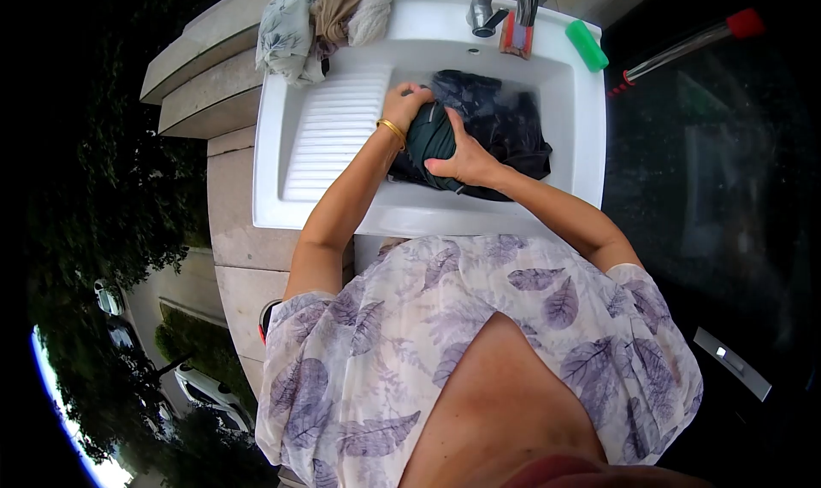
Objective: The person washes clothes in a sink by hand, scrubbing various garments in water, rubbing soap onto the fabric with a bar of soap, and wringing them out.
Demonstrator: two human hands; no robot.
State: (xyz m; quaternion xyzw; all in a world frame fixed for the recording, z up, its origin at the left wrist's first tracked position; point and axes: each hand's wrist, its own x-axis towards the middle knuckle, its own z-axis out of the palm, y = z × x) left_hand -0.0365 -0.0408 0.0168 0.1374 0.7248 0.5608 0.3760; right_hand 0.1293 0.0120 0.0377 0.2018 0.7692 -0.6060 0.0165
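Observation:
Both of my hands grip a bunched dark green cloth (pixel 430 141) over the white sink (pixel 556 193). My left hand (pixel 405 103), with a gold bangle at the wrist, is closed round its upper left end. My right hand (pixel 469 156) holds its right side, thumb and fingers pressing into the folds. Dark wet clothes (pixel 505 116) lie in the basin behind and to the right of the bundle. The ridged washboard (pixel 338 133) of the sink is left of my left hand. How the cloth is folded under my palms is hidden.
Rolled garments (pixel 329 22) sit on the sink's back left corner. A chrome faucet (pixel 485 9) stands at the back, with a pink sponge (pixel 516 39) beside it. A green object (pixel 587 46) rests on the right rim, near a red-ended metal rod (pixel 684 52). Stone ledges (pixel 244 184) border the left.

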